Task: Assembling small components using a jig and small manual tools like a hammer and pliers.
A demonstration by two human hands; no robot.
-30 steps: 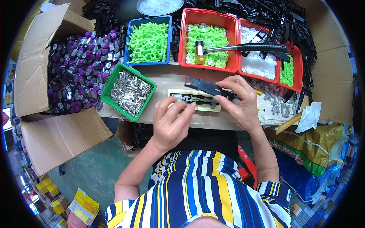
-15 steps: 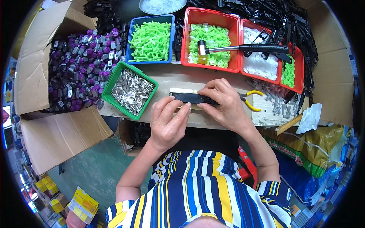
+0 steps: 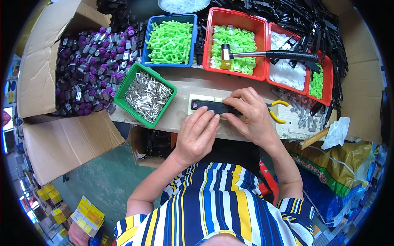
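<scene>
A long black plastic part lies across a pale block on the workbench, in front of my body. My right hand has its thumb and fingers closed around the part's right half. At the near edge, my left hand has its fingers bent together, their tips against the part. What sits under those fingertips is hidden. Just right of my right hand are yellow-handled pliers, their jaws mostly covered. A green bin of small metal pins stands left of the block.
Behind the block are a blue bin of green plastic pieces and red bins of green and white pieces. A hammer rests across the red bins. Purple-and-grey parts fill the left carton; grey pieces lie at right.
The view has shifted, so the bench things sit slightly farther right. My left fingers have slid away from the part's left end, which is now uncovered. My right hand keeps its grip.
</scene>
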